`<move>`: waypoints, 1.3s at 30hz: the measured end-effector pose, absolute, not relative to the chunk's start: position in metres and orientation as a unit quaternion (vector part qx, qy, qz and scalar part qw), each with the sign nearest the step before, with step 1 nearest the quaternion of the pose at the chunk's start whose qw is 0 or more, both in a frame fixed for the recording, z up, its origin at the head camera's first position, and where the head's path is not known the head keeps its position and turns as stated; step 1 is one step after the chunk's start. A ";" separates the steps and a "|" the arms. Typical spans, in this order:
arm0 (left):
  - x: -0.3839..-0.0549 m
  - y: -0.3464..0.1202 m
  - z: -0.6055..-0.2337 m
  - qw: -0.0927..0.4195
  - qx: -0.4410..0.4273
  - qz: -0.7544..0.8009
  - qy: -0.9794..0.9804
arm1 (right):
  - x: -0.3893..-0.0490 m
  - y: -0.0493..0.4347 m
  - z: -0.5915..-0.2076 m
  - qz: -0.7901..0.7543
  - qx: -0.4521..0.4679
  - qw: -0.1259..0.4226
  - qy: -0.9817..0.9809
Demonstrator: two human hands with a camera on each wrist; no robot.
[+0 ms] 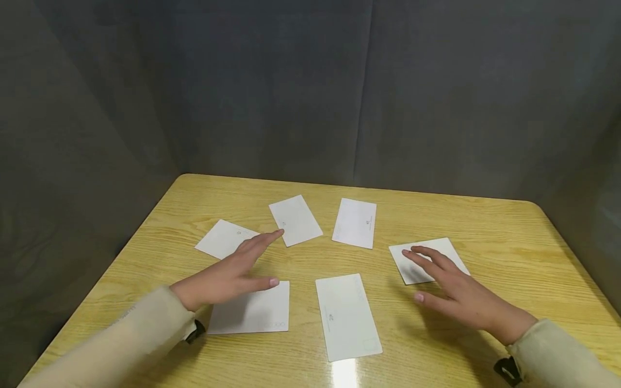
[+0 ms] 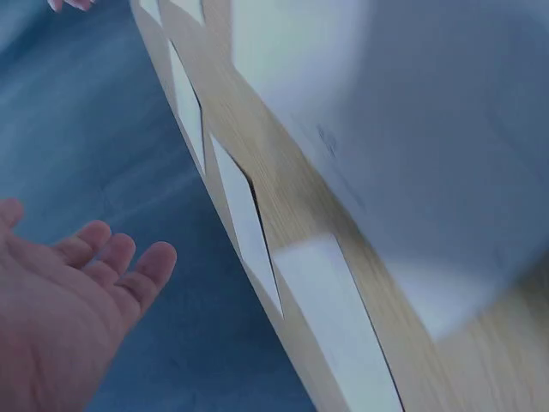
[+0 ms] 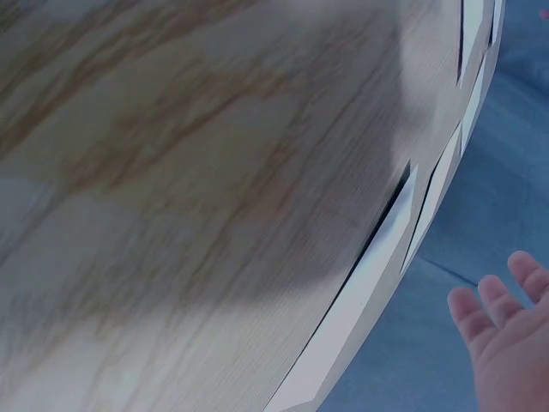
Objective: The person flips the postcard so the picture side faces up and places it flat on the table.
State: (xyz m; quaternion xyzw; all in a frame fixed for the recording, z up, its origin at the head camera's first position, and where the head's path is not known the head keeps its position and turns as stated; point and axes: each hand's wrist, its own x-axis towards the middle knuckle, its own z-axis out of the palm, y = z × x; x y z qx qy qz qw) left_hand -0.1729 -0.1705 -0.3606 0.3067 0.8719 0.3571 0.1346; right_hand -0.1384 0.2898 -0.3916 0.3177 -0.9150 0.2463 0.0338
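Several white cards with small printed marks lie spread over the wooden table. My left hand [image 1: 233,275], fingers extended and holding nothing, hovers above the near-left card [image 1: 257,312] and partly covers the card at the left [image 1: 223,238]. Over the right-hand card [image 1: 439,250] my right hand [image 1: 458,293] reaches with its fingers loosely spread and nothing in them. Between the hands, nearer the front, lies an envelope-like card [image 1: 348,318] with a faint stamp box. In the left wrist view the left palm [image 2: 60,309] shows bare; the right wrist view shows bare right fingers [image 3: 493,313].
Toward the back of the table [image 1: 504,231] lie two more cards, one left of centre [image 1: 297,220] and one right of it [image 1: 355,222]. A dark grey curtain [image 1: 271,97] hangs behind the table and along its sides.
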 end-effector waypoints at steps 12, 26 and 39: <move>-0.165 -0.144 -0.363 0.148 0.284 0.432 0.843 | -0.137 0.278 -0.391 0.255 0.313 0.025 -0.914; -0.153 -0.121 -0.367 0.214 0.235 0.511 0.798 | -0.139 0.263 -0.395 0.300 0.318 0.005 -0.899; -0.133 -0.097 -0.368 0.290 0.166 0.584 0.740 | -0.144 0.251 -0.397 0.390 0.311 -0.028 -0.866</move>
